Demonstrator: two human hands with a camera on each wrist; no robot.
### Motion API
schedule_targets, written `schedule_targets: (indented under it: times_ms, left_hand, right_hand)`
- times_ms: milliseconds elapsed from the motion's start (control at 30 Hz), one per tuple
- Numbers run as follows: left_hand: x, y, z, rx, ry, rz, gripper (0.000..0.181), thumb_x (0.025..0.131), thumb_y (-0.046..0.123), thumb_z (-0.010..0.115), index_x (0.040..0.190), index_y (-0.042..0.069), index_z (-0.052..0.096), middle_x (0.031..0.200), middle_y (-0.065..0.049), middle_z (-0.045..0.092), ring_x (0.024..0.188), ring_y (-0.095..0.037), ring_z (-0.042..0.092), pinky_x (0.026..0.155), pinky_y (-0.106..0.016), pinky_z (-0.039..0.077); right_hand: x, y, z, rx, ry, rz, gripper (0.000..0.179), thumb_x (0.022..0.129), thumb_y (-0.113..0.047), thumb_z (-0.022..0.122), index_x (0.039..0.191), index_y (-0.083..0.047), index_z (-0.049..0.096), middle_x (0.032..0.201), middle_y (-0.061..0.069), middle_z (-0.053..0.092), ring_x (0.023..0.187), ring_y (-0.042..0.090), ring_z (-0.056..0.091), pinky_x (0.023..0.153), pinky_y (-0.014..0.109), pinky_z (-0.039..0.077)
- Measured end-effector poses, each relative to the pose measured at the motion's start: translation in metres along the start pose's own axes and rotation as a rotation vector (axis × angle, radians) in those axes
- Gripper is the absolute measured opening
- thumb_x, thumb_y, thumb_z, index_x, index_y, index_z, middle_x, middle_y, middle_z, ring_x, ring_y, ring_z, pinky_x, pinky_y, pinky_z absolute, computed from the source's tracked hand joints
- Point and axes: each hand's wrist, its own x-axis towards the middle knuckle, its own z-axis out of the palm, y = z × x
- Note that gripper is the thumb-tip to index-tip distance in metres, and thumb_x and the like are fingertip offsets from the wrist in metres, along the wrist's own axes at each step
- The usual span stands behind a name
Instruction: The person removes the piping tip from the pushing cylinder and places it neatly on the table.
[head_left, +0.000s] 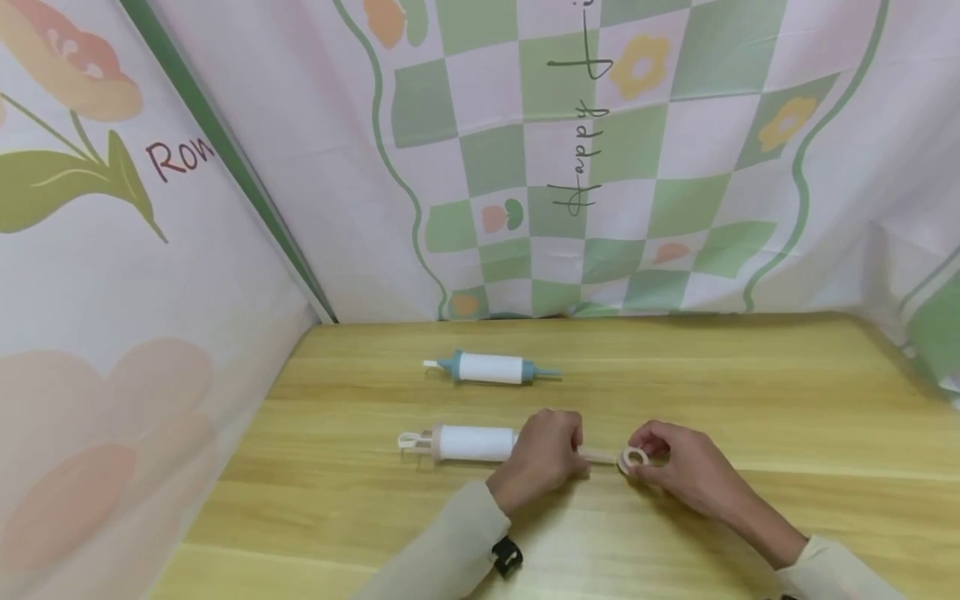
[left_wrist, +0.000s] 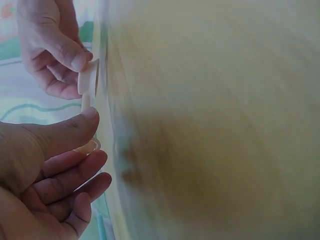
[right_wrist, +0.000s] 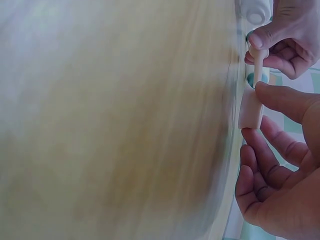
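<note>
My left hand (head_left: 543, 454) pinches a thin beige rod (head_left: 600, 457) between thumb and fingers. Just left of it lies a white cylinder (head_left: 476, 443) with a pale pink collar and a white loop at its left end; the hand hides its right end. My right hand (head_left: 686, 462) pinches a beige ring-shaped piece (head_left: 636, 454) at the rod's right end. Edge-on, that ring piece (right_wrist: 251, 109) looks like a short band, and the rod (right_wrist: 258, 67) meets it. Whether the two are joined, I cannot tell. A small loop (left_wrist: 90, 146) shows by my left fingertips.
Farther back on the wooden table (head_left: 787, 392) lies a second white cylinder (head_left: 491, 368) with blue ends and a thin blue tip pointing right. A patterned cloth (head_left: 555, 183) hangs along the table's back edge, and another printed cloth (head_left: 112, 283) hangs at the left.
</note>
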Motion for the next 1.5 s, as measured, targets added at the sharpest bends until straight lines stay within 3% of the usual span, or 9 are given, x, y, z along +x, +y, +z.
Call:
schedule_targets:
  times_ms: [533,900,1200,1500]
  left_hand:
    - [0.002,0.007,0.008,0.112,0.011,-0.039,0.037,0.072,0.024,0.092,0.066,0.016,0.056,0.062,0.010,0.051,0.059,-0.005,0.048,0.054,-0.018,0.040]
    - [0.002,0.007,0.008,0.060,0.008,-0.038,0.036,0.072,0.017,0.092,0.068,0.016,0.056,0.063,0.010,0.051,0.060,-0.005,0.048,0.055,-0.018,0.041]
    - [-0.001,0.006,0.007,0.064,0.011,-0.036,0.033,0.072,0.020,0.092,0.072,0.016,0.060,0.063,0.011,0.051,0.060,-0.004,0.048,0.055,-0.017,0.041]
    - [-0.001,0.006,0.005,0.068,-0.017,-0.073,0.034,0.072,0.025,0.092,0.091,0.012,0.067,0.073,0.009,0.057,0.066,-0.005,0.050,0.060,-0.018,0.045]
  right_hand:
    - [-0.003,0.005,-0.003,-0.020,0.008,0.027,0.026,0.081,-0.018,0.083,0.101,-0.008,0.070,0.092,-0.002,0.068,0.086,0.018,0.063,0.074,0.039,0.053]
    - [-0.002,0.005,-0.002,-0.014,-0.001,0.038,0.026,0.080,-0.021,0.085,0.098,-0.009,0.070,0.089,-0.005,0.066,0.083,0.014,0.061,0.071,0.034,0.051]
    - [-0.001,0.003,-0.002,-0.022,-0.012,0.057,0.038,0.077,-0.025,0.087,0.104,-0.006,0.068,0.093,-0.002,0.065,0.085,0.016,0.060,0.074,0.036,0.051]
    - [0.002,-0.006,-0.015,-0.025,-0.013,0.093,0.051,0.080,-0.031,0.084,0.115,0.000,0.064,0.106,0.012,0.067,0.098,0.033,0.063,0.083,0.052,0.053]
